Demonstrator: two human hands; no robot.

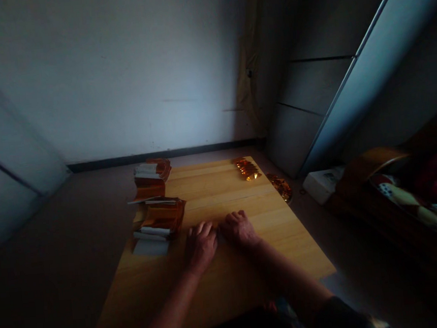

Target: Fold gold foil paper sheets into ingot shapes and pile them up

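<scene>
Both hands rest close together on the wooden table, over its middle. My left hand [203, 244] has its fingers curled down and pressed together. Just beside it, my right hand [239, 228] is closed too, with bent fingers. A dim orange-brown sliver shows between them; what they hold is mostly hidden and too dark to name. Left of my left hand lies a stack of shiny orange foil sheets [163, 213] with white-grey paper. Behind that is a second foil stack [150, 190]. Several folded gold foil pieces [247, 168] sit in a row at the far right corner.
The light wooden table [286, 239] stands before a pale wall [138, 79]. Past its right edge, more gold foil pieces [280, 186] lie heaped low down. A white box [323, 184] and a wooden seat [379, 160] with cloth are on the right.
</scene>
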